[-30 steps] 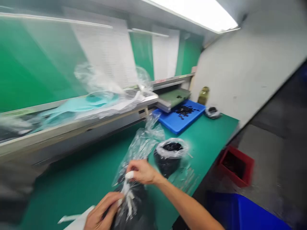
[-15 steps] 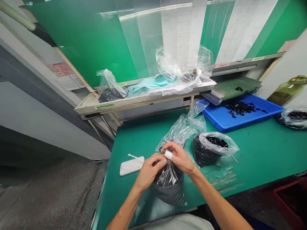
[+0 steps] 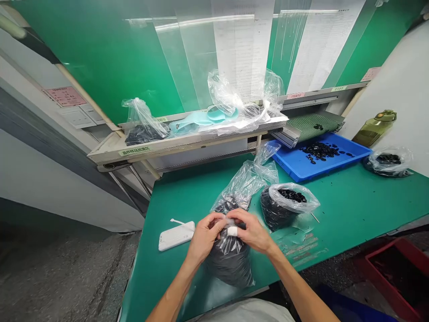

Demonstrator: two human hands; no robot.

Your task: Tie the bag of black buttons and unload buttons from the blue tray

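A clear plastic bag full of small black parts (image 3: pixel 231 264) stands on the green table (image 3: pixel 351 205) right in front of me. My left hand (image 3: pixel 205 236) and my right hand (image 3: pixel 252 231) both pinch the gathered neck of this bag, fingers closed. A white finger cot covers one right fingertip. The bag's loose clear top (image 3: pixel 248 179) stretches away behind my hands. Just to the right stands a second, open bag of black parts (image 3: pixel 284 205).
A white flat device with a cord (image 3: pixel 176 235) lies left of my hands. A blue tray with black parts (image 3: pixel 320 154) sits at the back right under a conveyor end. More bags lie on the raised shelf (image 3: pixel 140 145). A green bottle (image 3: pixel 373 127) and a red bin (image 3: pixel 398 268) are at the right.
The view swung from the right side of the bench to face it squarely. My hands stayed on the bag's neck and shifted slightly lower and closer together.
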